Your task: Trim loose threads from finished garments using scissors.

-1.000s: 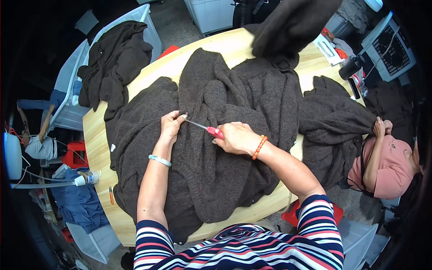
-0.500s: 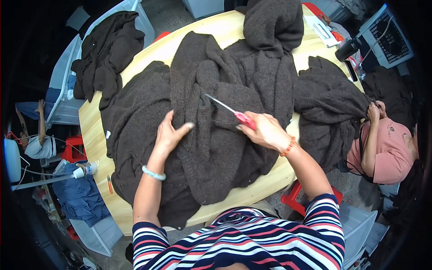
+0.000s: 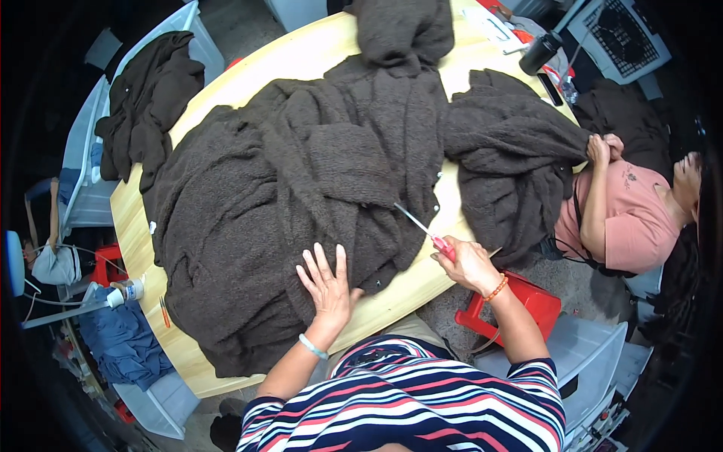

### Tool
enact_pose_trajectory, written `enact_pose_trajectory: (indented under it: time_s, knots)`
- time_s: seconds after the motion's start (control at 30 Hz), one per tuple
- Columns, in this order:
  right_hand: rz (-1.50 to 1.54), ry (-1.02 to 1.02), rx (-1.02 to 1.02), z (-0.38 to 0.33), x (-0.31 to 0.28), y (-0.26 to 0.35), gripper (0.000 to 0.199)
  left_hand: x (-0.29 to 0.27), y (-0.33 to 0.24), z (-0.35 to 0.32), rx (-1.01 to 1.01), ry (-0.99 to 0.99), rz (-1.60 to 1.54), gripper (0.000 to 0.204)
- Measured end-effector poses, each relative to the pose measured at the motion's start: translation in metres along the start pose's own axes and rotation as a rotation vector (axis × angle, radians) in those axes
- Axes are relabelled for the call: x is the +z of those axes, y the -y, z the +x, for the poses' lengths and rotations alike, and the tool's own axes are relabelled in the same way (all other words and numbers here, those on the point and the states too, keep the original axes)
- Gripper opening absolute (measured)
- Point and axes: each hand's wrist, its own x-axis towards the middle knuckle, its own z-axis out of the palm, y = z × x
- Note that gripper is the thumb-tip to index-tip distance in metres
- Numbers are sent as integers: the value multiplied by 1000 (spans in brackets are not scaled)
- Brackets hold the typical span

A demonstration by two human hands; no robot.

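Left hand is resting on dark cloth, fingers spreading open, right hand is gripping red-handled tool, cloth is covering bench.

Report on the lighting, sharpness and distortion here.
Head view: the wooden table's edges look bowed, and the picture's corners fall to black; head view: the table's far side looks bright and pale, while the dark brown fabric shows shadowed folds; head view: the red-handled tool reads fairly clearly.
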Motion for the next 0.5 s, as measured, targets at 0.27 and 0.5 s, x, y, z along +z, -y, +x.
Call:
enact_pose_trajectory:
  time_s: [0.27, 0.5]
  knots:
    - [-100, 201, -115, -28, 8, -21, 31, -143, 22, 12, 44, -405, -750, 45]
    - [-199, 551, -399, -8, 8, 29, 38, -208, -34, -40, 958, -194, -1083, 27]
